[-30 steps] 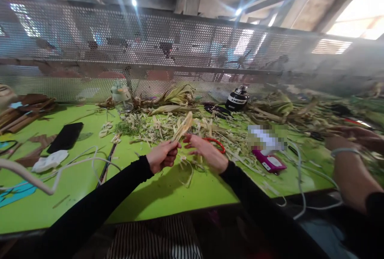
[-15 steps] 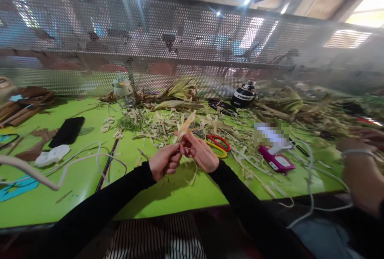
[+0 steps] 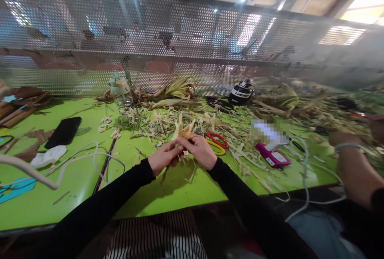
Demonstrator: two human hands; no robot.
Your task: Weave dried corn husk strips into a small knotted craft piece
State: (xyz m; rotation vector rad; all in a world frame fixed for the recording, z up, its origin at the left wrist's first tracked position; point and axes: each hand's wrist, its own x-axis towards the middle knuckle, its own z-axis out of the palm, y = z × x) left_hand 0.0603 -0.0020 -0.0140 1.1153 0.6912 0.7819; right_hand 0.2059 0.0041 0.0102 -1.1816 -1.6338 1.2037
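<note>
Both hands meet over the green table [image 3: 150, 197], fingers pinched around the base of a corn husk flower [image 3: 183, 128] whose pale yellow petals spread upward. My left hand [image 3: 165, 156] closes on its lower end from the left. From the right, my right hand [image 3: 200, 150] presses thumb and fingers at the same spot. Thin strips dangle below the hands. Just beyond my right hand lie scissors [image 3: 218, 143] with red and yellow handles. Husk scraps [image 3: 162, 121] are strewn behind the hands.
A black phone [image 3: 63, 132] and a white power strip [image 3: 48, 156] lie left. At the back stand a clear bottle [image 3: 119, 89] and a black bottle [image 3: 241, 91]. A magenta device [image 3: 273, 157] and white cable [image 3: 306, 179] lie right, near another person's arm [image 3: 354, 167]. A perforated metal screen [image 3: 192, 39] rises behind.
The flower's petals now stand more upright and fanned out. My right hand has turned, its thumb now pressing over the base. The view has shifted slightly.
</note>
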